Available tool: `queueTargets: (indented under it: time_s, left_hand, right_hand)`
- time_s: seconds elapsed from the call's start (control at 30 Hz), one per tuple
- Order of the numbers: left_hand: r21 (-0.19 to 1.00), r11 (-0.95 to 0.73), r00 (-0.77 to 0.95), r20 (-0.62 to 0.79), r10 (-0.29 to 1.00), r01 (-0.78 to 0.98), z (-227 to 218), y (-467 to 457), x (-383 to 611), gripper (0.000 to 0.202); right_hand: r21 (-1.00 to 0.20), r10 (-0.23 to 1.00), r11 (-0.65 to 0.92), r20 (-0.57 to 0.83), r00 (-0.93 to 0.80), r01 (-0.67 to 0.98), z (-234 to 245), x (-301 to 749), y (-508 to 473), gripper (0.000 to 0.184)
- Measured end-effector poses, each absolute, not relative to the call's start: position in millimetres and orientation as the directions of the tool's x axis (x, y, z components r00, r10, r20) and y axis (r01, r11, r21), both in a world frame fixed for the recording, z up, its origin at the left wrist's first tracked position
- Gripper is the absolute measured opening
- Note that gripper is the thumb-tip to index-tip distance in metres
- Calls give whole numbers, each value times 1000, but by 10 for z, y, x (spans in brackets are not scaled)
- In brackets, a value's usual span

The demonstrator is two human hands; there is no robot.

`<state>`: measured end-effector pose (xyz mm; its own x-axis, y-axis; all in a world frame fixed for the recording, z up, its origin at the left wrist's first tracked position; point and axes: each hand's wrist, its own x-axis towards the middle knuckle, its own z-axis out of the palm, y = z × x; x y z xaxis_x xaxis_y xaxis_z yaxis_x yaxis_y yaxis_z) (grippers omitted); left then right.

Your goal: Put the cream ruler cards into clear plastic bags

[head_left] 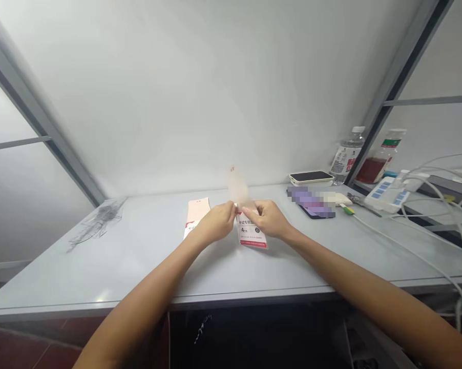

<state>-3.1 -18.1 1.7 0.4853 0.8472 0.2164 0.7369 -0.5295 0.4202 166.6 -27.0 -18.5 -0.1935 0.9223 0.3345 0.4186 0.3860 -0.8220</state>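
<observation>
While the two hands are brought together above the worktop (100, 271), a pale translucent sheet (237, 187) is pinched upright between the left hand (215, 221) and the right hand (265, 219), each closed on its lower end; the upper part is blurred, so its outline cannot be made out. A red-and-white printed packet (252, 233) is laid directly beneath the right hand, and a pale pink packet (197, 215) is seen at nine o'clock, beneath the left hand's edge. Separating the sheet appears to be the step in hand, for which a steady pinch is called for. Farther off, at two o'clock, a pixelated phone (311, 202), a clear water bottle (347, 154) and a power strip (388, 193) are placed.
</observation>
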Motion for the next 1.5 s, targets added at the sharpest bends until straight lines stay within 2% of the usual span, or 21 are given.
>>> queueTargets:
  time_s: [0.43,0.67,0.87,0.93,1.13,1.5]
  left_hand:
    - [608,-453,499,105,860,652,22,-131,-57,41]
    - [480,-488,464,178,868,729,38,-177,-22,41]
    - [336,-567,481,308,821,752,10,-160,-6,30]
    - [360,-554,472,295,831,750,14,-143,-18,31]
    - [579,-482,499,144,855,658,60,-116,-80,41]
    - [505,-519,490,204,848,689,53,-181,-62,38]
  right_hand:
    - [-761,890,456,384,-247,461,-161,1673,-323,34]
    - [-767,897,443,389,-211,464,-130,1640,-332,34]
    - [-753,888,452,430,-163,478,-124,1596,-345,34]
    - [-756,889,453,422,-177,472,-132,1595,-359,35]
    - [-773,890,455,407,-203,442,-131,1625,-388,33]
    - [-790,896,441,409,-170,426,-135,1624,-337,33]
